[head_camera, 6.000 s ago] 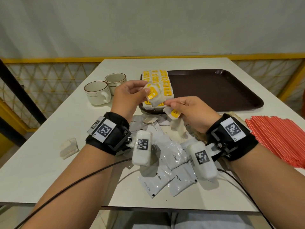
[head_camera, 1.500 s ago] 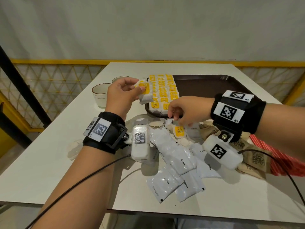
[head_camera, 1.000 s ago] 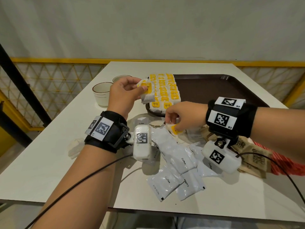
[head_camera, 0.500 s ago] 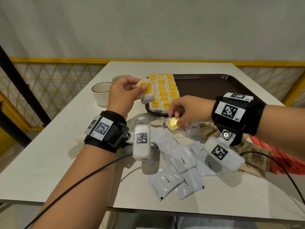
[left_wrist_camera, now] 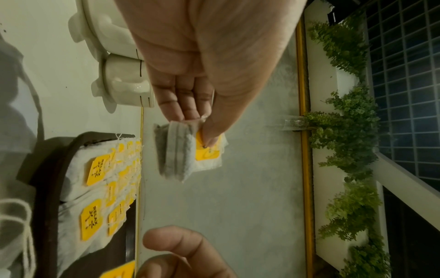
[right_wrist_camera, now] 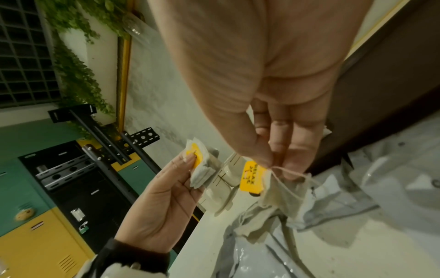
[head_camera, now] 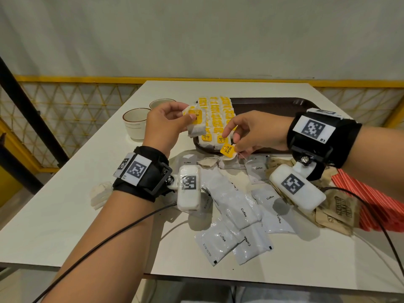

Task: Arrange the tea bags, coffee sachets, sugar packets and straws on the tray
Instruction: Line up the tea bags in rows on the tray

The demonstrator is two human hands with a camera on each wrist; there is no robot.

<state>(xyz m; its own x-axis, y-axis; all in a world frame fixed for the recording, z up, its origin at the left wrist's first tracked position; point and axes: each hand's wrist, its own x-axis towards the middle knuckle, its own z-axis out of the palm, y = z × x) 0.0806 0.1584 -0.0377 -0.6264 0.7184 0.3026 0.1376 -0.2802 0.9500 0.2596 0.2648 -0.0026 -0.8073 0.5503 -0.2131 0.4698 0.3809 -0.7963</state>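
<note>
head view shows the right hand (head_camera: pixel 253 133) pinching a light, limp tea bag (head_camera: pixel 228 150) by its yellow tag above the tabletop (head_camera: pixel 54 215), left wrist view the left hand (left_wrist_camera: pixel 190 79) clamping a soft stack (left_wrist_camera: pixel 183 154), right wrist view the string (right_wrist_camera: pixel 290 172) trailing, so the tag looks the surest hold.

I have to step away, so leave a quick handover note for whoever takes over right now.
Left hand holds a small stack of tea bags above the table. Right hand pinches one tea bag by its tag, just lifted off the pile.
Done: rows of tea bags on the tray, left end.
Left: loose tea bags, coffee sachets, brown sugar packets and red straws, all on the table.
</note>
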